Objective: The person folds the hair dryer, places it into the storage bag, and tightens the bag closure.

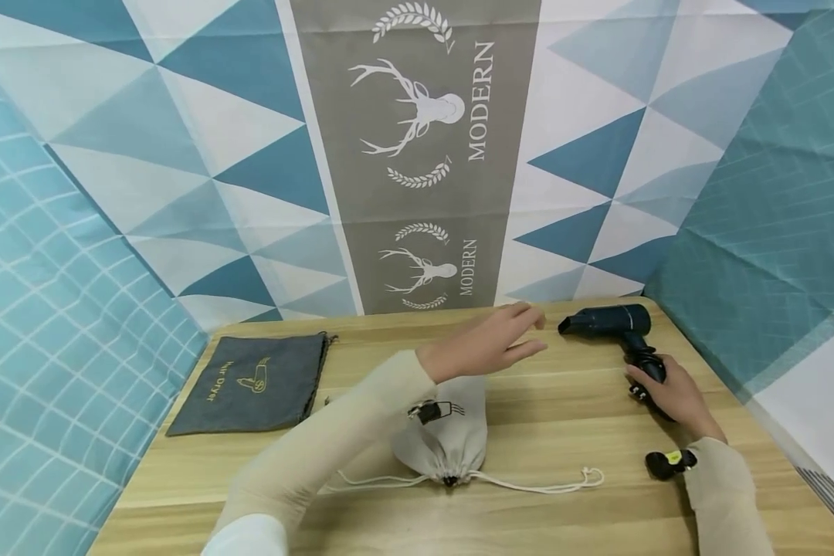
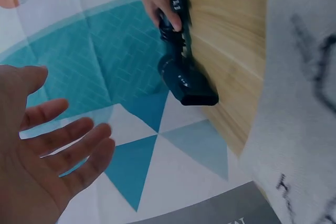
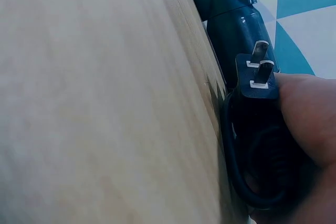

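A dark hair dryer (image 1: 611,320) lies at the right rear of the table, its flat nozzle pointing left. My right hand (image 1: 677,398) grips its handle, around which the black cord is wrapped. In the right wrist view the two-pin plug (image 3: 257,77) stands out beside the thumb. Fingers spread and relaxed, my left hand (image 1: 486,340) hovers over the table, apart from the dryer and holding nothing. Below that arm sits a light grey drawstring pouch (image 1: 452,444), partly hidden by the forearm, its white cords stretched out to both sides.
A flat dark grey pouch (image 1: 257,386) marked "Hair Dryer" in yellow lies at the table's left rear. Patterned sheets (image 1: 417,154) hang behind and beside the wooden table (image 1: 549,525). A small black device (image 1: 669,463) is at my right wrist.
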Demonstrator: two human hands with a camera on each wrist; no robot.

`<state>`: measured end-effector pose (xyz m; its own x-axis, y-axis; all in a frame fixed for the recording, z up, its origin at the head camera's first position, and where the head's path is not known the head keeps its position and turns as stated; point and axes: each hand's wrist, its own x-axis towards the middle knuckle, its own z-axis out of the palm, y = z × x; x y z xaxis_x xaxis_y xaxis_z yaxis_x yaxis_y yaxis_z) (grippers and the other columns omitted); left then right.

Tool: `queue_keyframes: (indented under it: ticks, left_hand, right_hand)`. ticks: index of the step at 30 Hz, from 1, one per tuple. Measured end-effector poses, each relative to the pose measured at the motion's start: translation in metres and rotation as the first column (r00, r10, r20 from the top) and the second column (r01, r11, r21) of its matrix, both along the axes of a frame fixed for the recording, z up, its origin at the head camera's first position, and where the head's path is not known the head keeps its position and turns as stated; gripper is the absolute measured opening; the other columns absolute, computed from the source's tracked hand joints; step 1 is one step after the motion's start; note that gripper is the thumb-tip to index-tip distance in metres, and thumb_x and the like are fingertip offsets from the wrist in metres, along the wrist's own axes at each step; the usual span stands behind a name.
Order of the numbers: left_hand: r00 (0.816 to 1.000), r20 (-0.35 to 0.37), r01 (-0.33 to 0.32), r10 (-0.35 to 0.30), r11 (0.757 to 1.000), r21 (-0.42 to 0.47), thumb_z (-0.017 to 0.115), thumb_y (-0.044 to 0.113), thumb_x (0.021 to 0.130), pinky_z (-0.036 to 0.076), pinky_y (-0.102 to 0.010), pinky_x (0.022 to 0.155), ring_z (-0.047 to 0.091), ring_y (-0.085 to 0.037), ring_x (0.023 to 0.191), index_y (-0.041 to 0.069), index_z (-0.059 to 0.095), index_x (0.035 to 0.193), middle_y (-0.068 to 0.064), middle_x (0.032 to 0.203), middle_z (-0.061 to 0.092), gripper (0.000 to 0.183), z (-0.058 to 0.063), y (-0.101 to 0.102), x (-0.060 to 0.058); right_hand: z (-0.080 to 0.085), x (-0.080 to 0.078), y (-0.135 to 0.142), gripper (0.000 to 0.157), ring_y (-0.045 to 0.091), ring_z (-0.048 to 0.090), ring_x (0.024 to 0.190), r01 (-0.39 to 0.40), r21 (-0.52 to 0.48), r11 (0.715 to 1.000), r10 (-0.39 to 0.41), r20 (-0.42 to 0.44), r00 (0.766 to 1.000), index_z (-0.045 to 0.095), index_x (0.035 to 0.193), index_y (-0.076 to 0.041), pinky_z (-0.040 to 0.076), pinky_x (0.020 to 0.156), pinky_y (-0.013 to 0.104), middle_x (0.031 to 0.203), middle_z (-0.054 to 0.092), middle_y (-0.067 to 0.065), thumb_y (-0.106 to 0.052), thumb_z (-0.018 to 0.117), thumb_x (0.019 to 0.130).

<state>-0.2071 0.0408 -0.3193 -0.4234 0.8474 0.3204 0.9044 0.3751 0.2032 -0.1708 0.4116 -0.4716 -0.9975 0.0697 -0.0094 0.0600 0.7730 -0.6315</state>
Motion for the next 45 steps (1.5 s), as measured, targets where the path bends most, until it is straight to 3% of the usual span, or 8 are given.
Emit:
queue_keyframes:
  ticks: [8,15,24,29,31,37,42,45]
  left_hand:
    - [1.0,-0.026,-0.015,0.014,0.999,-0.036,0.047,0.035,0.106,0.044,-0.021,0.093,0.053,-0.011,0.107,0.012,0.051,0.129,-0.004,0.127,0.054,0.033,-0.015,0.05,-0.032]
    - [0.993,0.007,-0.113,0.114,0.988,-0.102,0.046,0.037,0.106,0.045,-0.024,0.094,0.053,-0.013,0.113,0.012,0.048,0.139,-0.004,0.137,0.049,0.042,-0.029,0.084,-0.053]
    - [0.942,0.118,-0.284,0.316,0.932,-0.226,0.042,0.044,0.106,0.047,-0.026,0.097,0.051,-0.016,0.125,0.014,0.034,0.153,-0.005,0.148,0.041,0.056,-0.063,0.124,-0.082]
    - [0.922,0.169,-0.297,0.347,0.917,-0.265,0.042,0.045,0.105,0.043,-0.03,0.105,0.045,-0.02,0.135,0.013,0.028,0.156,-0.007,0.155,0.035,0.062,-0.071,0.138,-0.09]
    - [0.896,0.251,-0.301,0.366,0.917,-0.264,0.042,0.046,0.105,0.038,-0.031,0.109,0.039,-0.02,0.141,0.012,0.022,0.158,-0.007,0.159,0.03,0.066,-0.076,0.139,-0.094]
    - [0.743,0.531,-0.3,0.406,0.912,-0.278,0.041,0.053,0.104,0.033,-0.031,0.113,0.03,-0.017,0.147,0.011,0.019,0.159,-0.003,0.164,0.021,0.073,-0.103,0.138,-0.103]
    - [0.725,0.56,-0.299,0.4,0.916,-0.267,0.043,0.053,0.103,0.038,-0.032,0.11,0.037,-0.018,0.143,0.008,0.027,0.157,-0.003,0.16,0.031,0.072,-0.116,0.138,-0.103]
    - [0.736,0.557,-0.307,0.385,0.923,-0.233,0.043,0.05,0.104,0.04,-0.033,0.109,0.041,-0.02,0.141,0.006,0.029,0.156,-0.006,0.158,0.035,0.069,-0.115,0.139,-0.103]
  right_hand:
    - [0.0,0.002,0.003,0.09,0.065,0.033,0.122,0.002,0.009,1.0,-0.002,0.017,1.0,0.014,0.147,0.021,0.033,0.095,0.072,0.138,0.026,0.052,-0.05,0.046,0.103]
    - [-0.001,-0.001,-0.005,0.089,0.064,0.036,0.121,0.002,-0.014,1.0,-0.002,-0.011,1.0,0.018,0.146,0.021,0.035,0.095,0.07,0.137,0.029,0.05,-0.051,0.047,0.102]
    - [-0.001,-0.002,-0.01,0.087,0.061,0.041,0.119,0.005,-0.02,1.0,-0.006,-0.013,1.0,0.022,0.145,0.02,0.038,0.092,0.067,0.137,0.033,0.048,-0.051,0.048,0.102]
    - [-0.002,-0.003,-0.006,0.087,0.061,0.039,0.121,0.011,-0.024,1.0,-0.011,-0.001,1.0,0.02,0.146,0.02,0.037,0.093,0.068,0.138,0.031,0.048,-0.05,0.048,0.102]
    - [-0.001,-0.005,-0.004,0.088,0.062,0.037,0.122,0.005,-0.025,1.0,-0.005,0.003,1.0,0.019,0.147,0.02,0.035,0.095,0.069,0.139,0.029,0.049,-0.051,0.047,0.102]
    - [-0.004,-0.006,-0.005,0.088,0.063,0.037,0.122,-0.018,-0.017,1.0,0.018,0.004,1.0,0.02,0.146,0.02,0.035,0.096,0.069,0.139,0.03,0.049,-0.051,0.047,0.102]
    - [-0.005,-0.004,-0.003,0.089,0.063,0.036,0.124,0.003,-0.009,1.0,-0.003,0.024,1.0,0.021,0.146,0.02,0.035,0.097,0.069,0.14,0.029,0.049,-0.052,0.049,0.101]
    - [-0.002,-0.005,-0.001,0.093,0.063,0.035,0.124,0.03,-0.009,0.999,-0.03,0.039,0.999,0.02,0.147,0.019,0.034,0.097,0.069,0.141,0.028,0.048,-0.055,0.049,0.1]
